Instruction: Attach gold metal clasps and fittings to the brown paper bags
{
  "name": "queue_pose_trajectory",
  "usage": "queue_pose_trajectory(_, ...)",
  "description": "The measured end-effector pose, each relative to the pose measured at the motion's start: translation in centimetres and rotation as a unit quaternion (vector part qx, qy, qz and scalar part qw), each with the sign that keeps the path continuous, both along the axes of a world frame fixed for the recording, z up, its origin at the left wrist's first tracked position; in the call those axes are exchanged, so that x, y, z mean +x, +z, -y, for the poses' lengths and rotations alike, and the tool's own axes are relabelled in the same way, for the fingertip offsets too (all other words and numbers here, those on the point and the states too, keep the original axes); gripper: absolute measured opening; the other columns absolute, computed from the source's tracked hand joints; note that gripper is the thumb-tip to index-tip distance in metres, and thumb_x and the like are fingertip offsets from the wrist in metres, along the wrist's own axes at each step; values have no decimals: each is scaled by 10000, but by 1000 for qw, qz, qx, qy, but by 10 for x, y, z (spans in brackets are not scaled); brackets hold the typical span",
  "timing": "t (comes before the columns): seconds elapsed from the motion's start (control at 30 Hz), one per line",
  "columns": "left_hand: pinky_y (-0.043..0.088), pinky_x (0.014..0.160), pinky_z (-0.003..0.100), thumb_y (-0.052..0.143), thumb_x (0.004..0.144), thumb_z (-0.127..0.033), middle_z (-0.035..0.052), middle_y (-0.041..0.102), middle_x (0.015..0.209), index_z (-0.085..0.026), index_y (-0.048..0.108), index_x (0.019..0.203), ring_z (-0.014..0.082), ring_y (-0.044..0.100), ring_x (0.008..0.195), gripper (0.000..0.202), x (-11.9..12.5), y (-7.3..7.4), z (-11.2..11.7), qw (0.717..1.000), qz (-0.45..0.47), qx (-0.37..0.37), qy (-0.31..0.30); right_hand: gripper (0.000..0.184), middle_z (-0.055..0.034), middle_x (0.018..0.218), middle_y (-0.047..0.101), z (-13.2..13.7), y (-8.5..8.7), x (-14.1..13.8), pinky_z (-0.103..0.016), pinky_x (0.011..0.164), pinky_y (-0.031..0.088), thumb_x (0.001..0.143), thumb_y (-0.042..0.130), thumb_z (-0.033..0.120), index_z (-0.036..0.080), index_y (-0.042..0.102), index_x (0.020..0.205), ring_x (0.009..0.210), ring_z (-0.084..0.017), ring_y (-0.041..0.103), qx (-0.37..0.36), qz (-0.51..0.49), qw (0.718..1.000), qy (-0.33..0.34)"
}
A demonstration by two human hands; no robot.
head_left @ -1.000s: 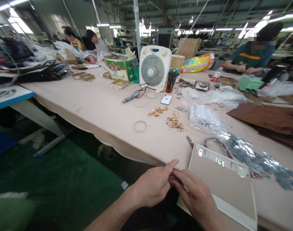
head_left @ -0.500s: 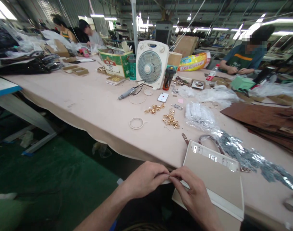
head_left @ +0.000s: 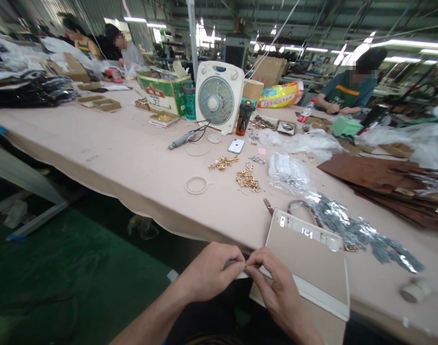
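Observation:
My left hand (head_left: 212, 273) and my right hand (head_left: 276, 292) meet below the near table edge, fingertips pinched together on a small piece I cannot make out. Just to their right a shallow white tray (head_left: 308, 261) overhangs the table's front edge, with small metal parts along its far rim. Beyond the tray lie a strip of silvery packets (head_left: 351, 227) and a brown strap (head_left: 298, 207).
On the pink table (head_left: 132, 158) lie gold fittings (head_left: 247, 178), a white ring (head_left: 196, 185), a phone (head_left: 236, 145), a rotary tool (head_left: 179, 140), a white fan (head_left: 219, 96), and brown leather sheets (head_left: 384, 177). A person in green (head_left: 343, 93) works at far right; two others sit far left.
The view has swung right and slightly down. My hands went from loosely touching to a tight fingertip pinch and stayed near the tray's corner.

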State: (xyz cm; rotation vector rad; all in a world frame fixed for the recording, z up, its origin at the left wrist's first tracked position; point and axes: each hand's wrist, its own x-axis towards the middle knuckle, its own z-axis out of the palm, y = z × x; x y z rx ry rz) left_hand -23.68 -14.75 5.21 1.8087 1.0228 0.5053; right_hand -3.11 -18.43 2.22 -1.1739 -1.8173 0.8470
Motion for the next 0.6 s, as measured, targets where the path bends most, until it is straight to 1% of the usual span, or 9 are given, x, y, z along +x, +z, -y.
queue_pose_trajectory(0.07, 362, 654, 229, 566, 950, -266, -29, 640, 740, -168, 709, 848, 122, 546, 690, 200, 2, 3, 2, 999, 25, -31, 3, 141, -37, 891, 653, 4, -1, -2, -298, 753, 525, 1030, 547, 207, 245, 636, 928, 842, -185, 641, 52, -7, 998, -20)
queue_pose_trajectory(0.17, 381, 666, 227, 547, 975, -398, -21, 591, 738, -164, 664, 806, 141, 518, 716, 312, 2, 1, 0, 993, 64, -95, 16, 148, -44, 881, 678, 13, -6, -14, -332, 747, 547, 1038, 527, 216, 272, 663, 1021, 845, -202, 660, 167, -17, 985, -40)
queue_pose_trajectory(0.23, 405, 688, 229, 525, 984, -497, -13, 572, 752, -166, 649, 814, 157, 521, 745, 392, 1, -8, -6, 990, 73, -119, 32, 151, -31, 814, 673, 15, -14, -20, -317, 661, 539, 1055, 534, 334, 294, 678, 1036, 750, -191, 656, 226, -48, 972, -45)
queue_pose_trajectory(0.3, 419, 690, 227, 522, 975, -562, -8, 568, 762, -169, 651, 828, 168, 526, 759, 439, -1, -20, -12, 990, 62, -123, 43, 196, -15, 770, 667, 12, -20, -14, -294, 610, 528, 1037, 559, 453, 307, 689, 1027, 690, -175, 650, 247, -101, 962, -58)
queue_pose_trajectory(0.37, 436, 708, 224, 516, 974, -592, -2, 592, 788, -176, 662, 848, 176, 542, 781, 458, -2, -30, -15, 991, 45, -117, 44, 200, -17, 796, 681, 5, -18, 10, -301, 670, 550, 1031, 576, 463, 304, 693, 1007, 742, -182, 670, 221, -117, 964, -92)
queue_pose_trajectory(0.43, 456, 751, 224, 490, 984, -606, 7, 634, 836, -190, 683, 887, 186, 569, 821, 469, -4, -36, -14, 993, 29, -110, 29, 164, -51, 942, 710, -6, -11, 50, -350, 855, 562, 1047, 562, 367, 282, 694, 999, 946, -211, 688, 147, -69, 973, -162)
queue_pose_trajectory(0.5, 472, 796, 228, 463, 994, -617, 15, 673, 889, -207, 704, 934, 200, 596, 868, 479, -6, -40, -11, 994, 15, -109, 7, 173, -89, 1173, 693, -23, -4, 97, -408, 1032, 493, 1025, 594, 383, 259, 711, 1001, 1172, -244, 632, 86, -6, 960, -267)
queue_pose_trajectory(0.53, 477, 814, 231, 454, 997, -621, 18, 687, 907, -214, 711, 952, 206, 605, 886, 483, -6, -41, -9, 994, 9, -108, -2, 200, -101, 1284, 657, -32, -3, 119, -446, 1102, 439, 996, 629, 427, 250, 720, 982, 1263, -268, 583, 69, 19, 952, -297)
queue_pose_trajectory(0.6, 481, 835, 235, 449, 1002, -620, 21, 703, 929, -224, 719, 965, 213, 617, 905, 481, -5, -44, -6, 994, 3, -107, -13, 278, -114, 1379, 613, -49, -4, 153, -497, 1166, 367, 972, 628, 495, 236, 729, 956, 1332, -298, 537, 39, 45, 947, -317)
